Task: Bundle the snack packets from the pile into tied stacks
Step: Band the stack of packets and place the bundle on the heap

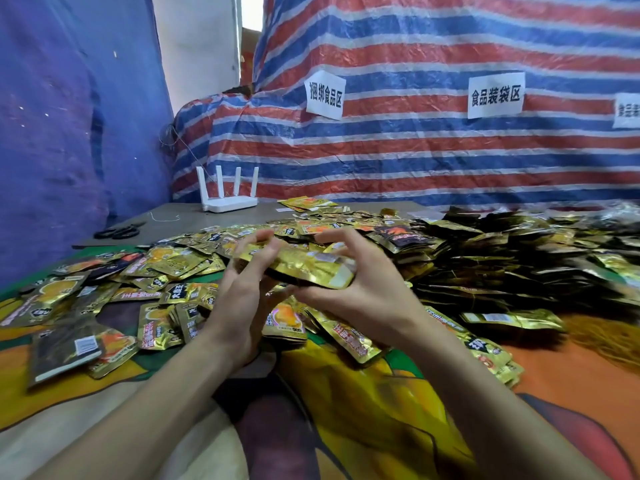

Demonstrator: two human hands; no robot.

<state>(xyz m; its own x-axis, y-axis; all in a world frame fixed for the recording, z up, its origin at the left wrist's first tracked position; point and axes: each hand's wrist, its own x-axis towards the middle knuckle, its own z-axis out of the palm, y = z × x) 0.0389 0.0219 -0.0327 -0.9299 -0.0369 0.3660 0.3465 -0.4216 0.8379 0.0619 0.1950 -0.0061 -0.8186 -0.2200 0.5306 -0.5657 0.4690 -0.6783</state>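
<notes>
Between the two hands, head view: a stack of packets (301,268) is held up over the middle of the pile (166,271).
Right hand (363,292): the fingers are curled round the right end of the stack, so it is gripped there.
Left hand (239,306): the fingers are spread and almost straight, laid against the left end. This part is blurred, so a firm hold cannot be confirmed.
Handling: each packet is judged light, thin and flexible. The glossy foil is probably slippery, so the stack may fan out if it is squeezed at one end only.
Where to hold: the two short ends are judged best, pressed from above and below.
Look: gold foil is seen, with orange pictures and black labels, and a white patch on the top packet.
Tied stacks (502,265): dark and gold bundles are heaped at the right, just beside the pile.
</notes>
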